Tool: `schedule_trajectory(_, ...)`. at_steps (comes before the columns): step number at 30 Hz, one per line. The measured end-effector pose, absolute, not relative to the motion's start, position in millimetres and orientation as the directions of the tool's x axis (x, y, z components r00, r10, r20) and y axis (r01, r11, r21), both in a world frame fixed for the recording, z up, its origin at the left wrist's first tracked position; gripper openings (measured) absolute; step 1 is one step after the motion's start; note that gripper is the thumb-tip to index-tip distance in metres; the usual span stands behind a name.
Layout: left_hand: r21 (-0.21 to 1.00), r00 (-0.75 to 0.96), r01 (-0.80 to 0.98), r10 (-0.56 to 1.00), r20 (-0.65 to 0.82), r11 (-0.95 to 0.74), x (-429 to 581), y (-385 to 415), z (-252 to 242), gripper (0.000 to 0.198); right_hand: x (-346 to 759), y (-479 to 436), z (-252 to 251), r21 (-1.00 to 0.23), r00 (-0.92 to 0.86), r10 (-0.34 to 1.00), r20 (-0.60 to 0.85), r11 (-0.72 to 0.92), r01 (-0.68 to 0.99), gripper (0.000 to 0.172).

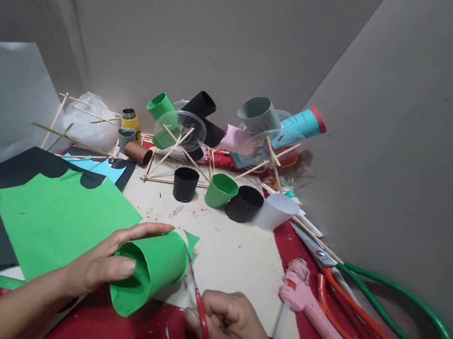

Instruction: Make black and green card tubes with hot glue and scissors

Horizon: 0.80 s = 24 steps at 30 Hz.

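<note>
My left hand (108, 257) is wrapped round a green paper cup (163, 266), thumb at its open end and fingers along the top. The cup lies tilted on its side, open end toward me. In my right hand (233, 328) is a pair of small scissors (201, 311) with red handles. Its thin blades reach the cup's far rim, where a pointed green scrap (191, 243) sticks out. Whether the blades are parted I cannot tell. A larger green sheet (64, 217) with scalloped edges lies left of the cup.
Several paper cups, including a black cup (185, 184), line the back of the white board (231, 264). Behind them stands a stick frame (178, 143) with plastic discs and paper tubes. On the right lie a pink glue gun (315, 314) and large scissors (363, 287).
</note>
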State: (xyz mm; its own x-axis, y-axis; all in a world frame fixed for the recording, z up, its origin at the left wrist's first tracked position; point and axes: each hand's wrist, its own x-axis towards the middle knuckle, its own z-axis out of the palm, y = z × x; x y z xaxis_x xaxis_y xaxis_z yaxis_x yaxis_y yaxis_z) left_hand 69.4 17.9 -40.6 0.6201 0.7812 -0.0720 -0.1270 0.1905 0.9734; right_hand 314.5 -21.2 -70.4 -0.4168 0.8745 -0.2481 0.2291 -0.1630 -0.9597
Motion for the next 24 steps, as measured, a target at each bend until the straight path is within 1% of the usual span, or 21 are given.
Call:
schedule_trajectory(3, 0.970, 0.582, -0.158, 0.811, -0.059, 0.184, 69, 18, -46, 0.083, 315, -21, -71, -0.962, -0.412, 0.879, -0.242, -0.163, 0.218, 0.051)
schedule_trajectory(6, 0.944, 0.548, -0.253, 0.836, -0.042, 0.213, 70, 17, -54, 0.092, 316, -23, -71, -0.964, -0.386, 0.892, -0.234, -0.163, 0.208, 0.050)
schedule_trajectory(8, 0.917, 0.558, -0.304, 0.829, -0.047, 0.257, 71, 16, -58, 0.099, 316, -24, -72, -0.965, -0.358, 0.903, -0.238, -0.177, 0.195, 0.049)
schedule_trajectory(11, 0.896, 0.581, -0.319, 0.811, -0.073, 0.310, 74, 14, -59, 0.103, 315, -23, -74, -0.962, -0.340, 0.907, -0.251, -0.195, 0.190, 0.047)
schedule_trajectory(13, 0.894, 0.569, -0.323, 0.819, -0.079, 0.311, 76, 13, -58, 0.100, 316, -21, -77, -0.963, -0.346, 0.906, -0.245, -0.184, 0.199, 0.046)
schedule_trajectory(16, 0.901, 0.531, -0.333, 0.845, -0.064, 0.277, 77, 12, -57, 0.090, 318, -18, -82, -0.969, -0.380, 0.900, -0.211, -0.141, 0.205, 0.046)
schedule_trajectory(18, 0.911, 0.521, -0.316, 0.851, -0.065, 0.264, 77, 12, -55, 0.086, 320, -17, -84, -0.967, -0.404, 0.889, -0.218, -0.143, 0.209, 0.045)
schedule_trajectory(21, 0.917, 0.547, -0.294, 0.834, -0.070, 0.270, 78, 12, -54, 0.085, 320, -17, -86, -0.959, -0.411, 0.877, -0.250, -0.166, 0.228, 0.043)
schedule_trajectory(24, 0.914, 0.577, -0.301, 0.815, -0.054, 0.274, 77, 13, -54, 0.082, 320, -18, -86, -0.957, -0.419, 0.872, -0.252, -0.161, 0.241, 0.046)
